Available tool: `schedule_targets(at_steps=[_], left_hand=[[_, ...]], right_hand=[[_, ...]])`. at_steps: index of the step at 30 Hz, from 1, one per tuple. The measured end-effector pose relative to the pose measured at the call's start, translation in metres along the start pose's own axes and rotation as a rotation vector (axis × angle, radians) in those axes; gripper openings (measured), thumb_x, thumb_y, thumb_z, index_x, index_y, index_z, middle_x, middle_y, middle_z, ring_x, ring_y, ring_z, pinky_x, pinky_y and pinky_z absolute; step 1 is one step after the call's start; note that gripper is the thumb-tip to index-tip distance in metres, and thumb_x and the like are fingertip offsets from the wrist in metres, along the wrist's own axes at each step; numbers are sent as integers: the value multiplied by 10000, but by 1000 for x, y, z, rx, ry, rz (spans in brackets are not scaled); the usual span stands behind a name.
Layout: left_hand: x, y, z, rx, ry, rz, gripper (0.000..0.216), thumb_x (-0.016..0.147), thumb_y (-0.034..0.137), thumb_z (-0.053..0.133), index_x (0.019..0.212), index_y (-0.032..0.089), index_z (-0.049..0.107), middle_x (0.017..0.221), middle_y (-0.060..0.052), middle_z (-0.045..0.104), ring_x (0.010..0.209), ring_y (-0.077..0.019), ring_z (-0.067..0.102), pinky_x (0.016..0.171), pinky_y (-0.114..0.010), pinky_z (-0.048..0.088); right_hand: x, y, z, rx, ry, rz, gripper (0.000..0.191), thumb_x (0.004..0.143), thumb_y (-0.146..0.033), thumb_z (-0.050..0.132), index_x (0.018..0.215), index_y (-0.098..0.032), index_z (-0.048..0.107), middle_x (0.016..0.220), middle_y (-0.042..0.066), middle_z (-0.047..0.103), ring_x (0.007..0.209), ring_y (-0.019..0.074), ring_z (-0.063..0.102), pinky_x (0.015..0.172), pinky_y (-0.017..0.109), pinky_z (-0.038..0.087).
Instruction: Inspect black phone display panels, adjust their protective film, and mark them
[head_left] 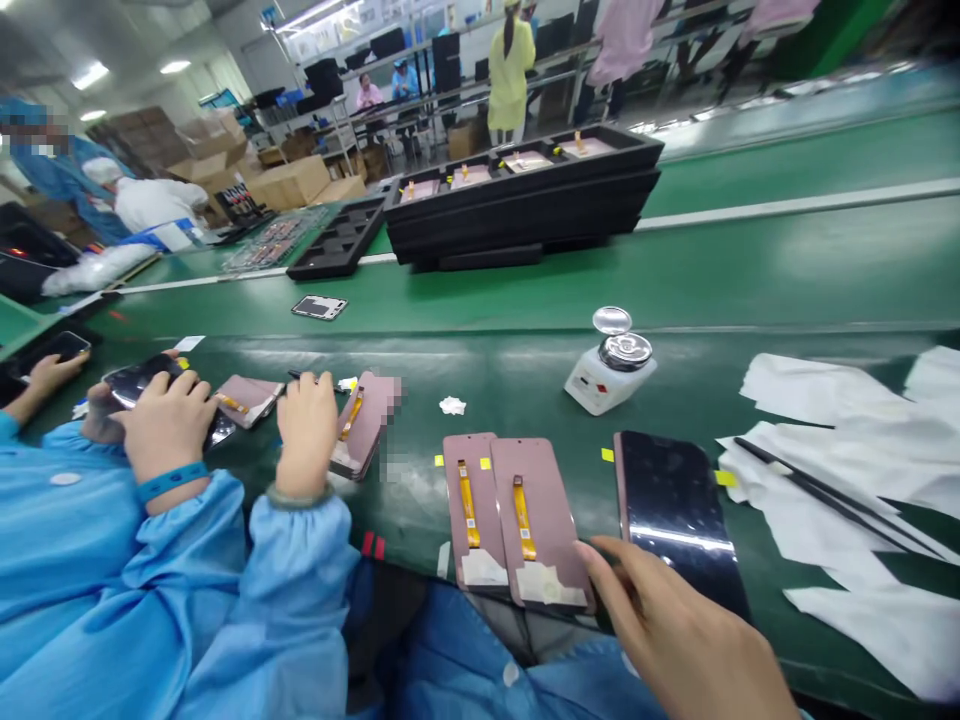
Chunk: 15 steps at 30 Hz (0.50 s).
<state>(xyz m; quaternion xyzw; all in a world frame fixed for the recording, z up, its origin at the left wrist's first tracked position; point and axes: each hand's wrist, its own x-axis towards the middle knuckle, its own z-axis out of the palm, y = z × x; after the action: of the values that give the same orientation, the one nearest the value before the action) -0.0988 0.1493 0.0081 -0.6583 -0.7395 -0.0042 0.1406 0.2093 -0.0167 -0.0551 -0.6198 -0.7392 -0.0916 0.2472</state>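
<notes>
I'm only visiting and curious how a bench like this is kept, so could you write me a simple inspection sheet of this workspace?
Surface: green worktop, shiny in places.
Work pieces: two pink-backed panels, side by side and slightly overlapping; a dark glossy panel to their right.
Clutter: crumpled white scrap; white bottle, lid raised; white wipes with a thin black tool on them.
Hands: right hand at the right edge of the right-hand pink panel, grip unclear; left hand not in view.
Cables: orange ribbon on each of those pink backs; loose cords near them: nothing seen.
Surroundings: stacked black trays beyond; co-worker's hand with a blue wristband, left; cardboard boxes behind.
</notes>
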Motion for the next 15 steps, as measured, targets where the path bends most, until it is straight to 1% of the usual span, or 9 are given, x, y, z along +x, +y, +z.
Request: schedule_targets(at_steps=[2,4,6,8,10,12,13,14,15], left_hand=[[26,-26,17,26,20,115,312,898,305,587,1181,173,582,1267,-100,570,1130,-260,562,944,-507,473],[41,-42,34,24,43,223,312,894,312,593,1170,168,588,1248,-97,582,1115,-257,571,936,-503,478],[47,-50,46,8,97,290,312,895,317,592,1168,165,588,1228,-95,592,1096,-252,582,924,-496,486],[47,-53,51,-19,188,320,306,895,322,592,1157,164,594,1221,-94,596,1097,-251,582,925,-493,484],[43,-50,47,-63,311,338,259,905,307,577,1117,161,612,1171,-87,626,1090,-246,590,963,-518,452],[31,-36,35,-134,451,381,187,931,253,529,1054,155,630,1060,-82,681,1061,-243,614,1040,-583,356],[20,-24,26,-181,518,423,172,945,212,492,1025,157,634,997,-81,708,1042,-241,629,1080,-620,277],[6,-9,17,-235,578,482,172,948,189,475,1012,165,633,967,-79,727,1040,-237,637,1105,-630,224],[-11,9,6,-290,618,567,159,941,173,485,1013,182,627,966,-58,740,1037,-216,645,1124,-607,220]], right_hand=[[2,2,-1,36,26,-13,525,1029,-380,228,837,-161,665,707,-15,727,442,112,656,370,267,424],[4,3,-3,55,59,-6,494,1025,-388,264,830,-167,661,690,-18,718,416,104,635,369,267,403],[5,4,-6,79,97,20,452,1020,-382,307,825,-174,658,663,-19,705,407,101,617,394,264,390],[5,6,-8,129,139,36,376,1008,-359,374,836,-174,652,659,-18,699,425,93,611,450,250,395],[5,7,-8,204,177,38,284,994,-318,438,868,-168,645,685,-13,701,464,83,618,518,234,409],[5,6,-6,304,174,14,205,980,-269,473,913,-162,635,743,1,708,540,84,645,582,218,436],[6,4,-4,361,154,-3,170,973,-248,486,950,-159,629,777,11,710,584,89,658,608,210,453],[6,2,-1,422,124,-19,149,964,-232,499,1002,-154,620,807,21,707,615,93,664,624,202,471],[8,-2,2,483,91,-33,164,954,-224,512,1071,-149,601,834,29,703,629,95,664,628,195,488]])
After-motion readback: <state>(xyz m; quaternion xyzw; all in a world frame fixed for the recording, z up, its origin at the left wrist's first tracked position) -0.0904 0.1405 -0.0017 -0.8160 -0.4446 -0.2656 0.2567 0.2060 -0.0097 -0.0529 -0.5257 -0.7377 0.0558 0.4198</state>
